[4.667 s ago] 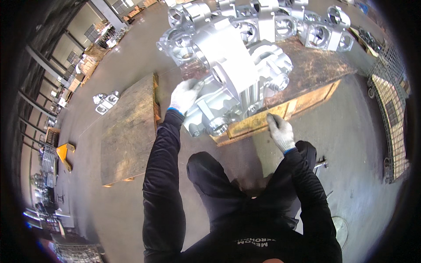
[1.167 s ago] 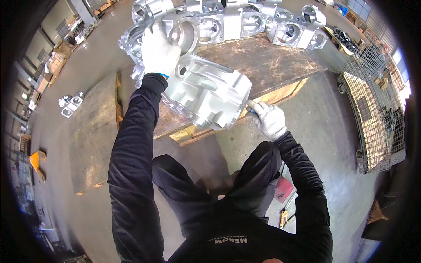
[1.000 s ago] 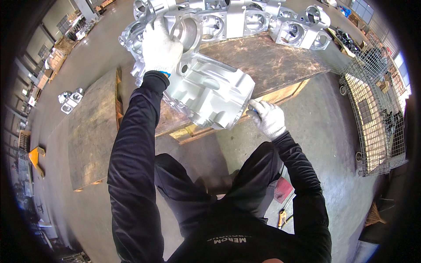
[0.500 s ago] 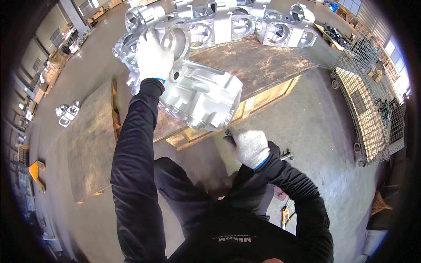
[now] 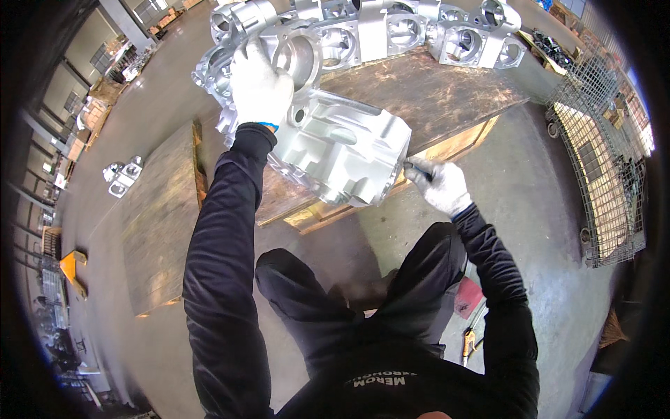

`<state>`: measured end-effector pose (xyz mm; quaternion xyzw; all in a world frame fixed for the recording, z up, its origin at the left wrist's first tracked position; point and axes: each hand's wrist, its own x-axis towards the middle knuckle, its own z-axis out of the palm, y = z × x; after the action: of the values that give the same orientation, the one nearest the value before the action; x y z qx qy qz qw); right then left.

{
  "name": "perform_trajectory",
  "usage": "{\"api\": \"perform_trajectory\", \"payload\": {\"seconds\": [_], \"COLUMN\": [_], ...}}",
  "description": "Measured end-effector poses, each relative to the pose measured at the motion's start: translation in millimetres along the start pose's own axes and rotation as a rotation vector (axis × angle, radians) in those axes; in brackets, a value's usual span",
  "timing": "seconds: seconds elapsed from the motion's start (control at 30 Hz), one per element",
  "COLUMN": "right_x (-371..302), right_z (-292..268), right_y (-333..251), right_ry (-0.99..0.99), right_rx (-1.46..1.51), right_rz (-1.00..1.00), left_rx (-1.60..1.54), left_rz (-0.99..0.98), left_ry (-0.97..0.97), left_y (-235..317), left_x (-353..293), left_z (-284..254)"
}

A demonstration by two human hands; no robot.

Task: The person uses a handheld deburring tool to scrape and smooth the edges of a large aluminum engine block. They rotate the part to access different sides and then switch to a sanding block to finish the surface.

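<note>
A large silver metal casting (image 5: 342, 150) with bores and recesses lies on the near edge of the wooden pallet top (image 5: 447, 94). My left hand (image 5: 259, 87), in a white glove, grips the casting's far left part beside a round bored flange (image 5: 299, 61). My right hand (image 5: 445, 188), also gloved, is closed around a small dark hand tool (image 5: 419, 172). That tool reaches the right end face of the casting; its tip is too small to make out.
Several similar castings (image 5: 408, 31) stand along the pallet's far side. A bare wooden board (image 5: 160, 223) lies to the left. On the right is a wire mesh cart (image 5: 600, 167). A yellow-handled tool (image 5: 469, 343) and a red piece (image 5: 467, 299) lie by my right leg.
My right hand has moved up and right, bringing the dark tool to the casting's right end. My left hand keeps its hold, and the whole view has shifted slightly.
</note>
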<state>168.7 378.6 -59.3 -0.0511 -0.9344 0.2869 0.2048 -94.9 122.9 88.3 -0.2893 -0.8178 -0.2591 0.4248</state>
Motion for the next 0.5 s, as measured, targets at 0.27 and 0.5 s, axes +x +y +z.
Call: {"api": "perform_trajectory", "payload": {"seconds": [0.27, 0.5], "right_x": [-69.0, -4.9], "right_z": [65.0, -38.2], "right_y": [-27.9, -76.1], "right_ry": [0.005, 0.289], "right_rx": [0.249, 0.335], "right_rz": [0.278, 0.210], "left_rx": [0.026, -0.164], "left_rz": [-0.021, -0.056], "left_ry": [-0.021, -0.129], "left_y": [10.1, -3.3], "left_x": [-0.3, 28.7], "left_z": [-7.8, -27.0]}}
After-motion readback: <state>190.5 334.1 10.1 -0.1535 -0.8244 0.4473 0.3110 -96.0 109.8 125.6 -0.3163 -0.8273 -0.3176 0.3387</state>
